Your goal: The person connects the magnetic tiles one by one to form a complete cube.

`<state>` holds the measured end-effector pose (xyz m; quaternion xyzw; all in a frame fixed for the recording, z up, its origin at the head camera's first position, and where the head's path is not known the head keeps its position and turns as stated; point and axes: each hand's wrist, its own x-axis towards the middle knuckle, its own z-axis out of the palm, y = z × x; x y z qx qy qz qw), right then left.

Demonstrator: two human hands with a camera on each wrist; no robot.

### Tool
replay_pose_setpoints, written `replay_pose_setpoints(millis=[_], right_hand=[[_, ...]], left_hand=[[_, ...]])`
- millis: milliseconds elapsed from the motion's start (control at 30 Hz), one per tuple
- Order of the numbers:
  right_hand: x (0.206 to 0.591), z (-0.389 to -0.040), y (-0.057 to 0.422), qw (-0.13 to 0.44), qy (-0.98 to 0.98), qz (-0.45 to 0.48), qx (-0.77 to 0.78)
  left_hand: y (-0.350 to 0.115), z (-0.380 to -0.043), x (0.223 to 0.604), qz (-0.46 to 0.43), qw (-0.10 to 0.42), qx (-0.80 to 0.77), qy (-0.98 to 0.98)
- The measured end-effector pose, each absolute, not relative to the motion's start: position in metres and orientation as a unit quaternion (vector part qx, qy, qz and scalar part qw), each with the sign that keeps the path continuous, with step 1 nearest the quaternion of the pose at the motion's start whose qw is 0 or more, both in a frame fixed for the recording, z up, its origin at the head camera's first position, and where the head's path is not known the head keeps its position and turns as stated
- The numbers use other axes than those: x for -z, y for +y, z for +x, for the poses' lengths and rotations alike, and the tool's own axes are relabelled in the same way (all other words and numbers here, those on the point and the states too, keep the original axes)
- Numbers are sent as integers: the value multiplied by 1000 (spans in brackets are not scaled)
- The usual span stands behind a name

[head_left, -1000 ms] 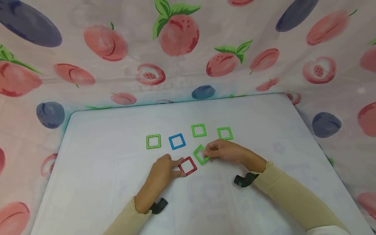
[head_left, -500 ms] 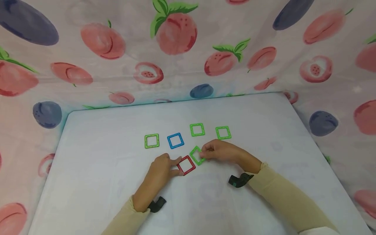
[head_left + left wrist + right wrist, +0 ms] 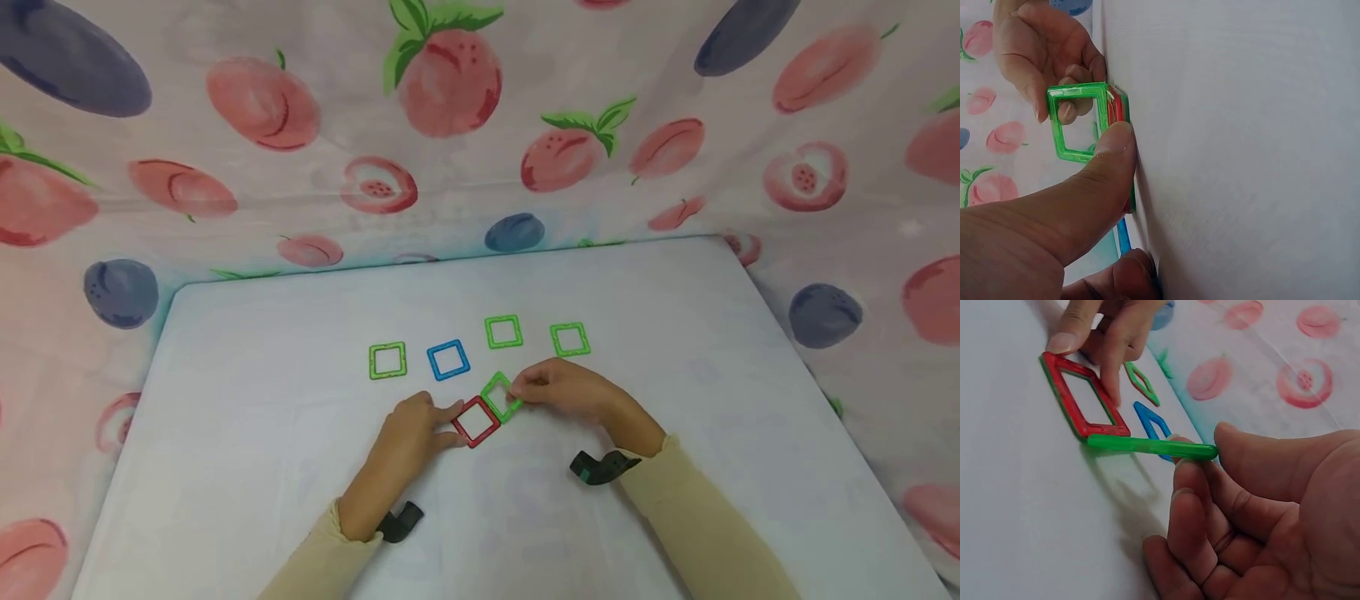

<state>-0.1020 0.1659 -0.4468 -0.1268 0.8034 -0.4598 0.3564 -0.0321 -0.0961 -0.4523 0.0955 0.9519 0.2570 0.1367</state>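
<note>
My left hand (image 3: 408, 433) pinches a red square magnetic tile (image 3: 486, 436) between thumb and fingers, near the middle of the table. A green rim shows beneath the red one in the right wrist view. My right hand (image 3: 573, 392) pinches a green square magnetic tile (image 3: 490, 384) by its far edge, with thumb and fingertips. In the right wrist view this green tile (image 3: 1147, 445) appears edge-on, tilted up off the table, its near end meeting the red tile's edge (image 3: 1109, 429). My left thumb covers part of the red tile in the left wrist view.
Beyond the hands lie a green tile (image 3: 372, 362) at left, a blue tile (image 3: 432, 364) beside it, and two more green tiles (image 3: 501, 317) farther right. The white table (image 3: 247, 400) is backed by a fruit-print cloth (image 3: 300, 200). Dark straps sit at both wrists.
My right hand has brought the green tile leftward until it meets the red one; a gap stood between them before. My left hand keeps its place on the red tile.
</note>
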Motion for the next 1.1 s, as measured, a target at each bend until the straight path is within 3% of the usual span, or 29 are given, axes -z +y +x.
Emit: replay_pose_setpoints(millis=[633, 1100], right_hand=[[450, -92, 156, 315, 827, -108, 453], [450, -86, 155, 279, 849, -126, 432]], left_hand=[[-93, -31, 453, 67, 155, -262, 950], [-93, -30, 454, 74, 117, -269, 953]])
